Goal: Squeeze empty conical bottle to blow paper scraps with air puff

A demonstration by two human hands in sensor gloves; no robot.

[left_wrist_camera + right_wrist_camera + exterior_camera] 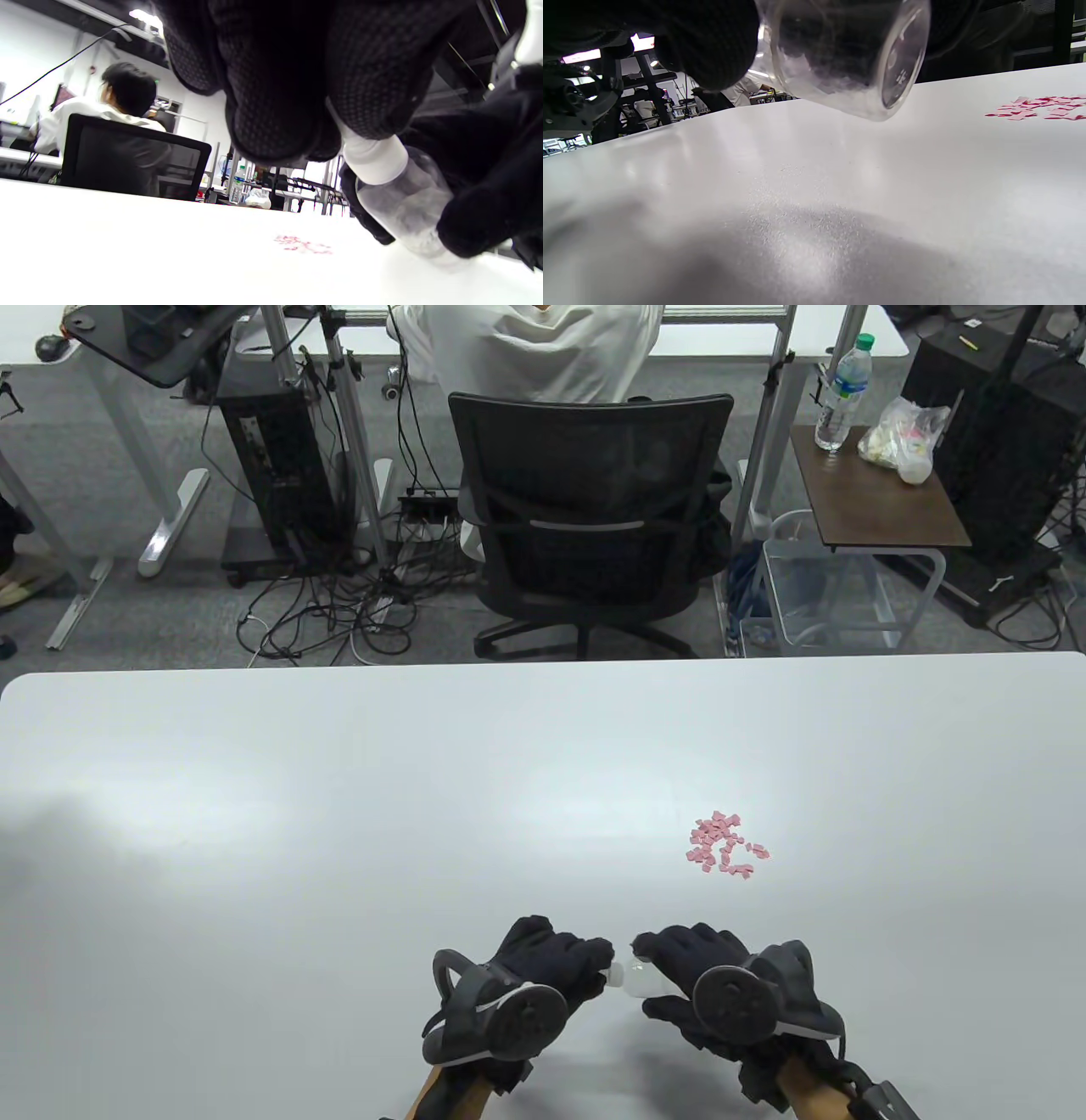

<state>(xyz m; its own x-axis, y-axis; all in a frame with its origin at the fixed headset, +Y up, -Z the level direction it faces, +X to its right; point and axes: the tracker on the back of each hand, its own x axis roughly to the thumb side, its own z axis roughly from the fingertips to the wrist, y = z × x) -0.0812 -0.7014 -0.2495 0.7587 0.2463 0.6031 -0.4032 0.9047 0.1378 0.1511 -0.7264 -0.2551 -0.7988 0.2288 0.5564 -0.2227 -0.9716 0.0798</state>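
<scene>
A small clear conical bottle (638, 980) with a white cap (373, 159) is held tilted between both hands near the table's front edge. My right hand (670, 976) grips the bottle's clear body (403, 203). In the right wrist view its base (848, 55) hangs a little above the table. My left hand (594, 959) has its fingertips closed around the cap. A pile of small pink paper scraps (725, 846) lies on the table, beyond and to the right of the hands. It also shows in the left wrist view (303, 245) and the right wrist view (1039, 106).
The white table (339, 814) stretches wide to the left and far side. Behind its far edge stands a black office chair (590, 500) with a seated person, desks, cables and a side table with a water bottle (840, 390).
</scene>
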